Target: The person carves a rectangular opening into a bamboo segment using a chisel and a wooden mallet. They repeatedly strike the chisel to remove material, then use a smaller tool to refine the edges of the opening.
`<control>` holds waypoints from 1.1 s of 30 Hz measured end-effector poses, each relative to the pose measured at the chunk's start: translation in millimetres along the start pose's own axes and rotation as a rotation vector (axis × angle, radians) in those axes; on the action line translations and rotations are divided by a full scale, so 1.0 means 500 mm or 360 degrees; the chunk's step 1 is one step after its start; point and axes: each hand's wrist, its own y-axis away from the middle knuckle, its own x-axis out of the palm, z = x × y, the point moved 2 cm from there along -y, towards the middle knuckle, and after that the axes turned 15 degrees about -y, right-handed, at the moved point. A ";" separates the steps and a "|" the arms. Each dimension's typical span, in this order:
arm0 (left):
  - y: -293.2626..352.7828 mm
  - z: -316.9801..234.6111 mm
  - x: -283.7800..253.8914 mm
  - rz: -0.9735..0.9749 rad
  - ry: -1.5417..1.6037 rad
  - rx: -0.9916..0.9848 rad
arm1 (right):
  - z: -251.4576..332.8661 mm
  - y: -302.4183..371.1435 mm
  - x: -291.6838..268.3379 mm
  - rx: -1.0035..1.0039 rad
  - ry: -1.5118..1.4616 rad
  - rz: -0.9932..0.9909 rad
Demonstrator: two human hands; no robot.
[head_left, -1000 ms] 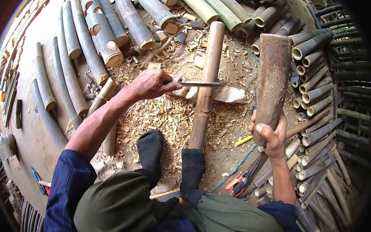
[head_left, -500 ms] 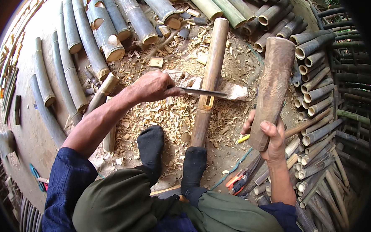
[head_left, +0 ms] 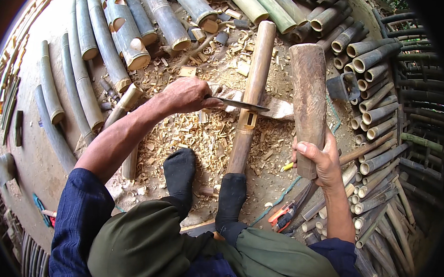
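My left hand (head_left: 186, 94) is closed around the handle of a knife (head_left: 243, 105). Its long dark blade lies across a brown bamboo tube (head_left: 258, 60), just above a small rectangular hole (head_left: 251, 121) cut in the wall. A pale wooden block (head_left: 282, 109) lies crosswise under the tube. My socked right foot (head_left: 232, 196) presses against the tube's near end. To the right, my right hand (head_left: 325, 159) grips the narrow lower end of a thick wooden mallet (head_left: 307, 88), held upright beside the tube and apart from the blade.
Shavings and chips (head_left: 192, 137) cover the ground around my feet. Cut bamboo tubes (head_left: 122, 28) lie at the far left, and more are stacked (head_left: 379, 116) along the right. An orange-handled tool (head_left: 282, 216) lies near my right knee, and a blue-handled one (head_left: 42, 207) at the left.
My right hand has swung the mallet left, closer to the bamboo tube. My left hand and the knife have shifted only slightly.
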 end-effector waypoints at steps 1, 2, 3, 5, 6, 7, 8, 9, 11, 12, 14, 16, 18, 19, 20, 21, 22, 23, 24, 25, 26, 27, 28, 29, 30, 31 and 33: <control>-0.001 0.001 0.001 -0.0010 0.0002 0.0011 | 0.001 0.000 0.002 -0.0006 -0.0012 -0.0001; -0.001 0.001 0.002 -0.0021 0.0003 0.0023 | 0.003 0.000 0.002 -0.0003 -0.0011 0.0000; 0.000 0.002 0.005 0.0002 -0.0022 -0.0008 | 0.005 0.000 0.002 0.0000 -0.0010 0.0001; -0.001 -0.004 0.003 0.0045 -0.0069 -0.0067 | 0.012 0.000 0.000 -0.0043 0.0038 -0.0005; -0.001 -0.006 0.003 0.0039 -0.0074 -0.0077 | 0.016 -0.001 -0.002 -0.0089 0.0083 -0.0009; -0.001 -0.006 0.006 0.0030 -0.0080 -0.0091 | 0.021 -0.003 -0.002 -0.0139 0.0130 -0.0010; 0.000 -0.006 0.009 0.0021 -0.0087 -0.0105 | 0.025 -0.015 -0.001 -0.0425 0.0281 0.0007; 0.003 -0.005 0.012 -0.0005 -0.0146 -0.0096 | 0.017 -0.034 0.002 -0.0712 0.0432 0.0023; 0.004 -0.008 0.019 -0.0066 -0.0256 -0.0062 | -0.044 -0.057 0.009 -0.1053 0.0610 -0.0097; 0.001 -0.015 0.013 -0.0112 -0.0227 -0.0039 | -0.084 -0.065 0.001 -0.0619 0.0890 -0.0118; -0.009 -0.024 0.011 -0.0016 -0.0236 -0.0071 | -0.089 -0.081 -0.011 -0.0198 0.1437 -0.0101; -0.006 -0.014 0.013 -0.0031 -0.0239 -0.0071 | -0.009 -0.107 -0.001 0.0185 0.1620 -0.0004; -0.002 -0.008 0.002 0.0012 -0.0260 -0.0102 | 0.078 -0.085 0.043 -0.0134 0.1432 0.0037; 0.001 -0.008 0.005 0.0043 -0.0256 -0.0120 | 0.092 -0.072 0.048 -0.0368 0.1175 0.0083; 0.001 -0.004 0.011 0.0039 -0.0231 -0.0119 | 0.097 -0.070 0.051 -0.0655 0.1070 0.0092; 0.004 -0.004 0.016 0.0026 -0.0218 -0.0120 | 0.101 -0.069 0.055 -0.0938 0.0954 0.0105; 0.006 -0.003 0.017 0.0008 -0.0214 -0.0117 | 0.083 -0.072 0.068 -0.1152 0.0867 0.0028; -0.002 -0.010 0.015 -0.0024 -0.0202 -0.0088 | 0.023 -0.078 0.055 -0.1219 0.0662 -0.0064; -0.004 -0.008 0.019 -0.0036 -0.0145 -0.0068 | -0.025 -0.093 0.044 -0.0592 0.0932 -0.0055; -0.009 -0.011 0.019 -0.0016 -0.0170 -0.0058 | -0.034 -0.095 0.037 -0.0278 0.1153 -0.0084; -0.013 -0.015 0.020 0.0003 -0.0194 -0.0046 | -0.039 -0.100 0.031 0.0031 0.1400 -0.0070; -0.019 -0.021 0.020 0.0021 -0.0217 -0.0031 | -0.010 -0.116 0.010 0.0127 0.1508 -0.0025; -0.023 -0.018 0.023 0.0004 -0.0230 -0.0027 | 0.014 -0.136 -0.008 0.0212 0.1605 0.0040; -0.008 -0.010 0.025 0.0053 -0.0195 -0.0071 | 0.066 -0.127 0.017 0.0091 0.1696 0.0050; -0.005 -0.002 0.019 0.0094 -0.0162 -0.0119 | 0.098 -0.113 0.042 -0.0255 0.1601 -0.0035; 0.000 0.000 0.018 0.0133 -0.0115 -0.0158 | 0.127 -0.099 0.058 -0.0500 0.1388 -0.0059; 0.006 0.008 0.019 0.0049 -0.0116 -0.0088 | 0.176 -0.083 0.077 -0.0898 0.0867 0.0004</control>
